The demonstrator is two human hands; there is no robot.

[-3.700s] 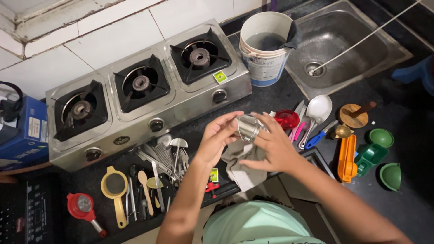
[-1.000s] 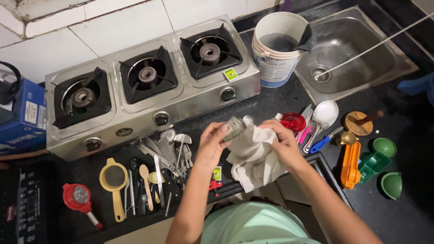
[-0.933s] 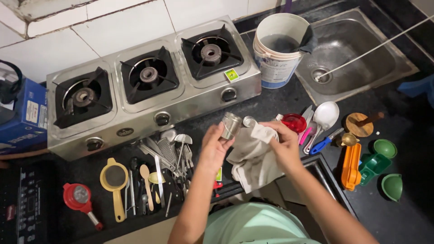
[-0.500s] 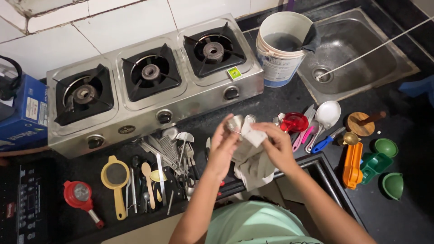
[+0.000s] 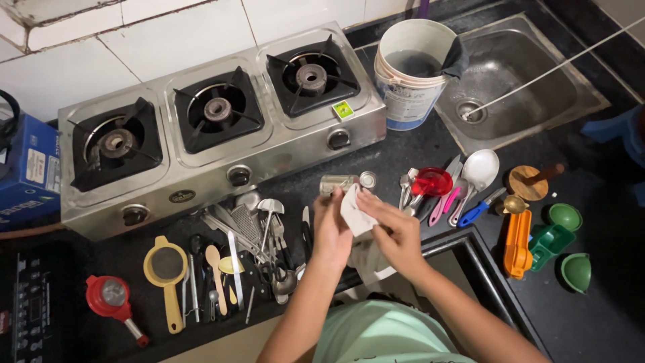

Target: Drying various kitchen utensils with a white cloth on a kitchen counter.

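Over the black counter's front edge, my left hand (image 5: 332,234) and my right hand (image 5: 398,232) are together on a white cloth (image 5: 354,214). The right fingers pinch the cloth's top and the left palm presses against its side. The rest of the cloth hangs down between my wrists. Just beyond my fingertips a small steel cup (image 5: 337,183) lies on its side on the counter, in front of the stove. A small round steel piece (image 5: 367,179) rests beside it. Neither hand touches the cup.
A three-burner steel stove (image 5: 215,168) stands at the back, with a white bucket (image 5: 410,70) and a steel sink (image 5: 517,87) to its right. Left of my hands lie several spoons and tools (image 5: 248,242), a yellow strainer (image 5: 166,265) and a red strainer (image 5: 107,296). A red strainer (image 5: 431,181), white ladle (image 5: 478,171), orange squeezer (image 5: 517,243) and green bowls (image 5: 568,235) lie to the right.
The steel cup has gone from my left hand to the counter by the stove, where it lies on its side. Both hands have drawn back toward me with the cloth.
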